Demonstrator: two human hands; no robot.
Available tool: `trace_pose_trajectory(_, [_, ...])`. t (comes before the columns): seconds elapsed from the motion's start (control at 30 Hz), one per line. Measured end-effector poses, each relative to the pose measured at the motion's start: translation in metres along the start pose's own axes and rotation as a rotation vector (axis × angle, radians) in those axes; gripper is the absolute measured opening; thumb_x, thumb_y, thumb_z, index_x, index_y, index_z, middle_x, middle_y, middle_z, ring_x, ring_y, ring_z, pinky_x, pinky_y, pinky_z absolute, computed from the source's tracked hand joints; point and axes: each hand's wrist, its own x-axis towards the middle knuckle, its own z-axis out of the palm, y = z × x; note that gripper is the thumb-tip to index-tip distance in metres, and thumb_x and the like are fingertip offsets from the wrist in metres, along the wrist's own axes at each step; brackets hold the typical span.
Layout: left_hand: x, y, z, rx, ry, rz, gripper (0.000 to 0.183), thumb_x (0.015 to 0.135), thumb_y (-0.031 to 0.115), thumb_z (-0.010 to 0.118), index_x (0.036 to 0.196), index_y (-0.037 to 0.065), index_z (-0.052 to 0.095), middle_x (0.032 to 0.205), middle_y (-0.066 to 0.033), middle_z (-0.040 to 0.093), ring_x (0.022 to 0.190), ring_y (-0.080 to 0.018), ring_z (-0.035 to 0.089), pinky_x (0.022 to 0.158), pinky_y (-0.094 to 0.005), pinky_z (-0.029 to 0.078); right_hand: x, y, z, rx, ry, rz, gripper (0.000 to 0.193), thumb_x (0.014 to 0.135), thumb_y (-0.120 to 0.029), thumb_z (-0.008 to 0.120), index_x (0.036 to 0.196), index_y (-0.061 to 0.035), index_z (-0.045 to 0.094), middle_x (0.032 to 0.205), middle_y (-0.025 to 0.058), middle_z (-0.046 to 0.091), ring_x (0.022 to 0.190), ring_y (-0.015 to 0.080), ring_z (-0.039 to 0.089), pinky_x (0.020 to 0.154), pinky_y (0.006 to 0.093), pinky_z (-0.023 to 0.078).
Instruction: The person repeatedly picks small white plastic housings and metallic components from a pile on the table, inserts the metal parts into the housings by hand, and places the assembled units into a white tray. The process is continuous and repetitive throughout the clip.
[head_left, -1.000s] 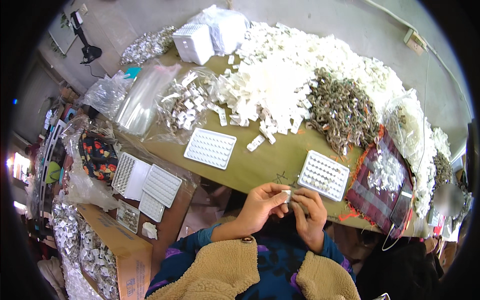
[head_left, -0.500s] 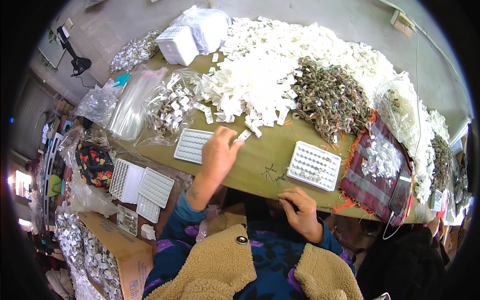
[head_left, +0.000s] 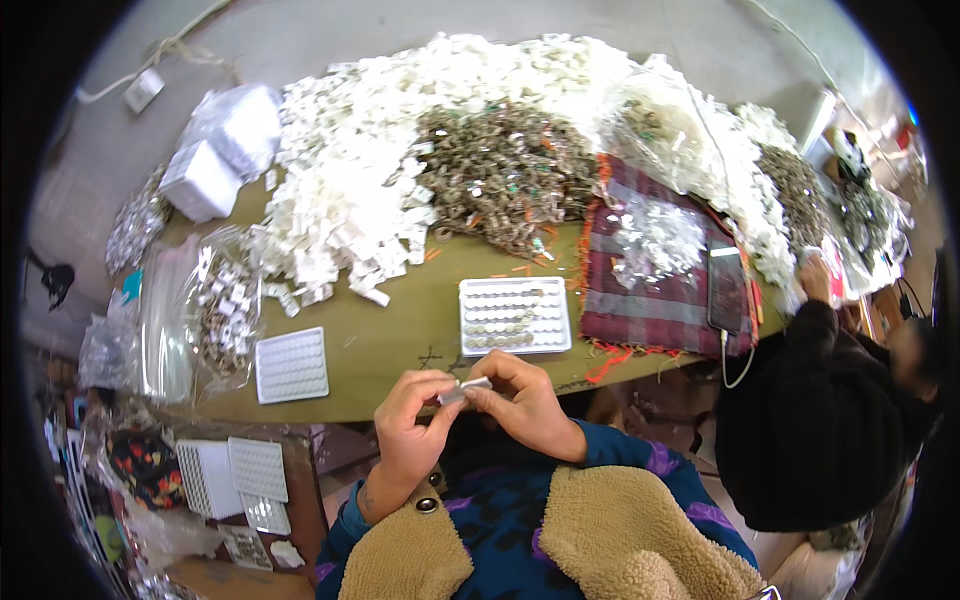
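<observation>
Olive-green worktable (head_left: 400, 340) heaped with white plastic pieces (head_left: 350, 200) and a grey-brown pile of small metal parts (head_left: 500, 170). You pinch a small white plastic strip (head_left: 466, 389) between both hands just off the table's near edge: left hand (head_left: 410, 425) thumb and fingers closed on its left end, right hand (head_left: 525, 400) on the right end. Its long axis runs left-right, right end tilted slightly up. Looks like mid-assembly; next likely means a fine, steady fit, then the white compartment tray (head_left: 514, 316) beyond.

In my hands, low in the centre of the frame, I hold a small flat white plastic piece (head_left: 463, 389). It lies roughly level, tilted slightly up to the right, pinched at both ends between my fingertips, above the desk's near edge.
</observation>
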Motion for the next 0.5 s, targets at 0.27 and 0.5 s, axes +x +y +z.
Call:
trace_pose_trajectory(0.27, [0.009, -0.004, -0.021, -0.806, -0.653, -0.855, 0.022, 0.088, 0.002, 0.07, 0.109, -0.004, 0.063, 0.097, -0.0148, 0.072, 0.075, -0.0193, 0.071, 0.063, -0.0257, 0.057, -0.001, -0.031, -0.041, -0.434, -0.409, -0.46, 0.014, 0.081, -0.006, 0.072, 0.091, -0.0024, 0.063, 0.087, 0.0126, 0.059, 0.076, 0.0346, 0.061, 0.064, 0.0412, 0.05])
trace_pose_trajectory(0.5, [0.003, -0.021, -0.016, -1.137, -0.441, -0.763, 0.025, 0.091, 0.006, 0.066, 0.113, -0.004, 0.061, 0.095, -0.017, 0.066, 0.07, -0.022, 0.069, 0.054, -0.0267, 0.057, 0.062, -0.052, -0.104, -0.652, 0.084, -0.202, 0.014, 0.083, -0.012, 0.07, 0.091, -0.0002, 0.07, 0.079, 0.0172, 0.066, 0.073, 0.0369, 0.064, 0.068, 0.0411, 0.052])
